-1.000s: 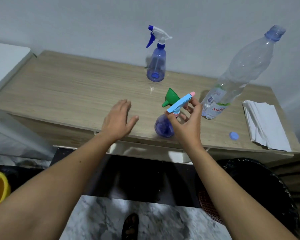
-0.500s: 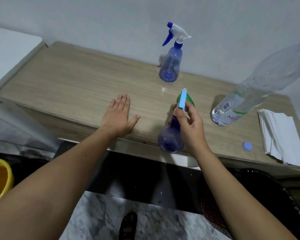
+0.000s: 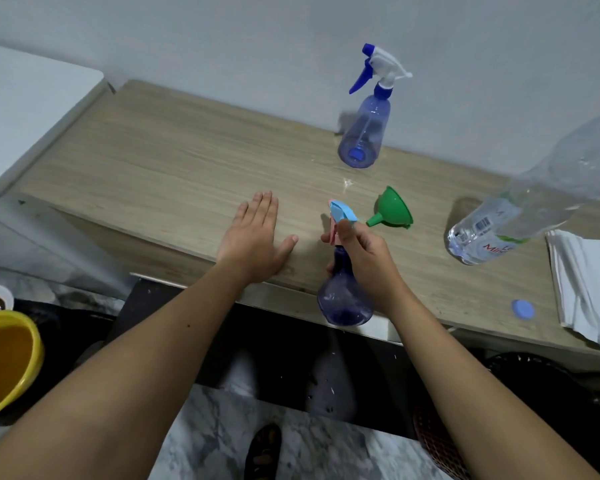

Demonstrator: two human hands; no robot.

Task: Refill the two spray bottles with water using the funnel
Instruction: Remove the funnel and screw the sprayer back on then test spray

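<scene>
Head view: right hand (image 3: 368, 261) grips near spray bottle (image 3: 343, 299), now pulled past table (image 3: 153, 168) edge; left hand (image 3: 253, 240) stays flat, released.

Left hand (image 3: 253, 242) flat, fingers spread; right hand (image 3: 368, 258) clenched

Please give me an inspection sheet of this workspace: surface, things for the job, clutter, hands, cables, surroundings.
Surface: wooden table, small wet spot near the funnel.
Job's things: near spray bottle held at the front edge; far spray bottle upright by the wall; green funnel on its side; water bottle uncapped.
Clutter: blue cap; paper stack.
Hands: left hand flat on table; right hand grips the near bottle's neck.
Cables: nothing seen.
Surroundings: yellow bucket, dark bin on the floor.
</scene>
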